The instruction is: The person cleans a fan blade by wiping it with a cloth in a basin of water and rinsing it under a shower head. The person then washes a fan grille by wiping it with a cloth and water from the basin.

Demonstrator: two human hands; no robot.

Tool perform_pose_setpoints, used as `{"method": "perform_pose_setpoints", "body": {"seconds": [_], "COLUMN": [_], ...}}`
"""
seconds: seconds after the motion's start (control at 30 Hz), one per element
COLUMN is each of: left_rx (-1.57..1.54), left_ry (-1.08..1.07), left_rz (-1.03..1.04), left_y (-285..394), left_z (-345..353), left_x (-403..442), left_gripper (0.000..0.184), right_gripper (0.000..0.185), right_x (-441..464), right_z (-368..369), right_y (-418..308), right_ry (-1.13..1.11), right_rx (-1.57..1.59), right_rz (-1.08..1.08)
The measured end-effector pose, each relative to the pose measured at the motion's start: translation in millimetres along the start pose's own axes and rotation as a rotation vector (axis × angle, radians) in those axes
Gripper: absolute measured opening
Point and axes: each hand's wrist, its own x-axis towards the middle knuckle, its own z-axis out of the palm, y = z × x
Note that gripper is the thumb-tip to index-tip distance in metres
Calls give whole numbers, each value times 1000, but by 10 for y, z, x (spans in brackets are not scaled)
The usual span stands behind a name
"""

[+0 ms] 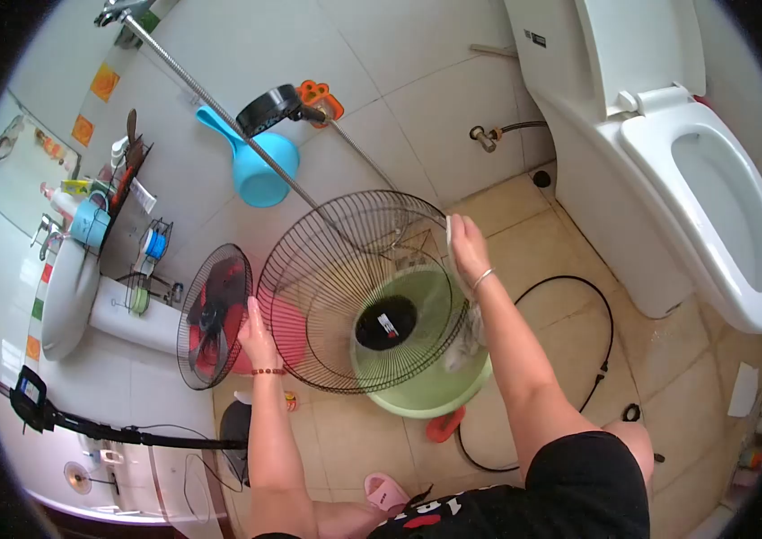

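A black wire fan grille (372,292) with a dark round centre is held tilted over a green basin (430,395). My left hand (257,334) is at the grille's left edge, its fingers pressed together on the rim. On the right rim, my right hand (466,251) holds a pale cloth against the wire; its fingers are wrapped round there. Greyish cloth (464,346) shows inside the basin at its right side. Left of my left hand stands the fan (215,314), with its dark blades in a rear grille. A pink-red tub (286,332) is partly hidden behind the large grille.
The toilet (641,180) stands at the right. A black hose (610,314) loops over the floor beside the basin. A shower head (268,110) and blue dipper (264,171) hang at the back. The sink (71,296) is left; a pink slipper (385,492) shows below.
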Motion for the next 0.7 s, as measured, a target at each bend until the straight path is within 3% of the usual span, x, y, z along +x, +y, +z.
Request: {"method": "perform_pose_setpoints", "body": {"seconds": [0.1,0.17,0.27,0.37,0.47,0.57,0.6,0.7], "left_rx": [-49,-49,-72,26,22,42,43,56], "left_ry": [79,102,106,140,158,224,223,177], "left_rz": [-78,-109,-86,-106,-108,2,29,-20], "left_y": [-133,26,-112,-173,-294,-283,-314,-380], "left_z": [-196,-298,-500,-494,-470,-313,-302,-359], "left_x": [111,153,270,246,269,194,194,203], "left_gripper": [42,41,42,48,46,48,48,46], "right_gripper": [45,51,54,59,66,69,67,59], "right_x": [-626,-1058,-1246,-1452,-1197,-1377,-1549,-1402], "right_z": [332,533,638,585,577,497,469,570], "right_y": [298,645,1378,1386,849,870,1399,1347], "right_ry": [-46,-245,-700,-1041,-1222,-1113,-874,-1591], "right_rx": [-656,-930,-1166,-1584,-1696,-1729,-1626,-1534], "right_rz": [-6,-314,-123,-210,-46,10,-221,-394]}}
